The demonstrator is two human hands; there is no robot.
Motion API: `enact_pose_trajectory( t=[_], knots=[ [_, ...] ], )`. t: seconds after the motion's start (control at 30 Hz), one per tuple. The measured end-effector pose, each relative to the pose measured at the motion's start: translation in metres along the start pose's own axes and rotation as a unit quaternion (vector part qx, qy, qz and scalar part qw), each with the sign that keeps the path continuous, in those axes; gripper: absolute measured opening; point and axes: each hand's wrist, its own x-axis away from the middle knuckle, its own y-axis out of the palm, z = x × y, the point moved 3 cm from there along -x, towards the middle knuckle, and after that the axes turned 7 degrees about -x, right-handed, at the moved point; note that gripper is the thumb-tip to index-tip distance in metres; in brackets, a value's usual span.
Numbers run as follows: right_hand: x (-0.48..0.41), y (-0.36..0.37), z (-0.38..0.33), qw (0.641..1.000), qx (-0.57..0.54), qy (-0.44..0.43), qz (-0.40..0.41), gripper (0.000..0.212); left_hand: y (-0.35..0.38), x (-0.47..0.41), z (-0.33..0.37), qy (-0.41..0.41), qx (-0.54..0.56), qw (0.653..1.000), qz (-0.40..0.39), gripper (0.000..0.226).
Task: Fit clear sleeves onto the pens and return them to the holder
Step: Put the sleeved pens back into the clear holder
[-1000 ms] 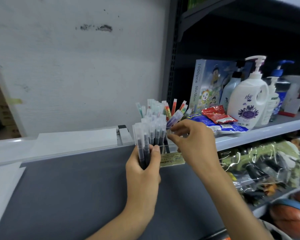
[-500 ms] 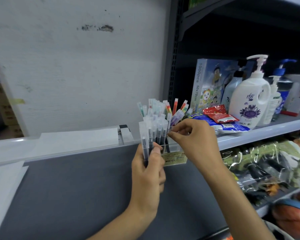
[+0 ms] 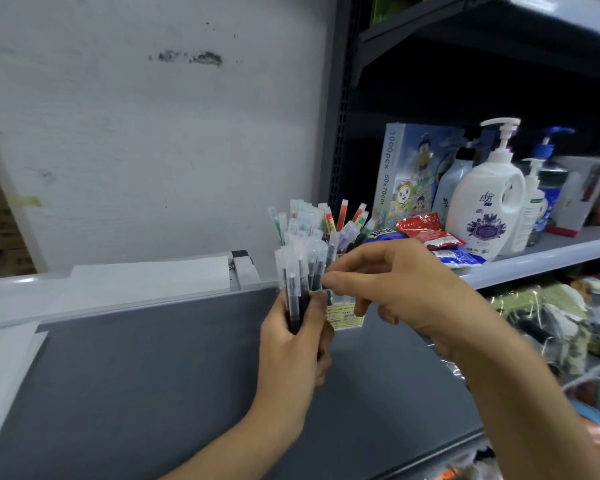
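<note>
Pens, clear-sleeved, bundle upright, gripped by left hand, right hand pinching one pen beside holder, worktop far right corner.

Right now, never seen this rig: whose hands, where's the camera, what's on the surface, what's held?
No machine: a person works bare-handed. The one picture comes from a camera on their head, looking forward and down. The left hand grips a bundle of dark pens in clear sleeves. The right hand pinches at that bundle's right edge; which pen, I cannot tell. Behind them stands the holder with more sleeved pens; below lies a grey surface. The shelf at right carries a white pump bottle, a puzzle box and red packets.
</note>
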Motion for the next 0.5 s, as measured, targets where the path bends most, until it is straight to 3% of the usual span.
enact_pose_trajectory(
  t=[0.17,0.4,0.5],
  knots=[
    [-0.002,0.002,0.005,1.0,-0.024,0.011,0.001,0.018,0.007,0.003,0.0,-0.011,-0.027,0.999,-0.042,0.036],
    [-0.009,-0.008,0.019,0.996,-0.064,0.039,-0.044,0.03,0.012,0.005,-0.003,-0.032,0.004,0.992,-0.125,0.031],
    [-0.012,-0.013,0.024,0.993,-0.094,0.045,-0.051,0.034,0.014,0.006,-0.003,-0.032,0.003,0.99,-0.141,0.039]
  ],
)
